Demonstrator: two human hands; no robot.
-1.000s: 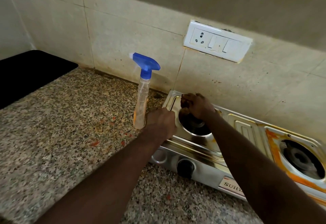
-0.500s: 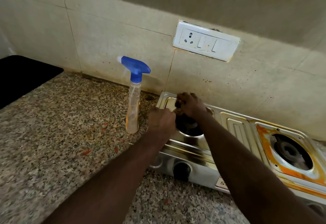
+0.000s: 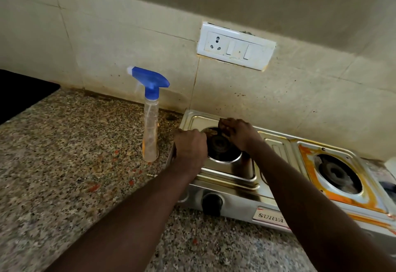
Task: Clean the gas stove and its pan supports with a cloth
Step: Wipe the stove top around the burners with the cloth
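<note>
A steel two-burner gas stove (image 3: 276,149) stands on the granite counter against the tiled wall. No pan supports are on either burner. My left hand (image 3: 190,149) lies curled over the stove's left rim, next to the left burner (image 3: 220,145). At the back of that burner's well, my right hand (image 3: 240,134) pinches a small dark brown wad (image 3: 221,127). I cannot tell whether the wad is a cloth. The right burner (image 3: 334,171) sits in a plate stained orange.
A clear spray bottle (image 3: 151,126) with a blue trigger head stands on the counter just left of the stove. A white socket and switch plate (image 3: 235,48) is on the wall above. A black knob (image 3: 212,204) sticks out of the stove's front. A black surface (image 3: 19,94) lies far left.
My left hand has moved right from beside the spray bottle onto the stove's left rim. My right hand stays at the back of the left burner. The view has shifted slightly.
</note>
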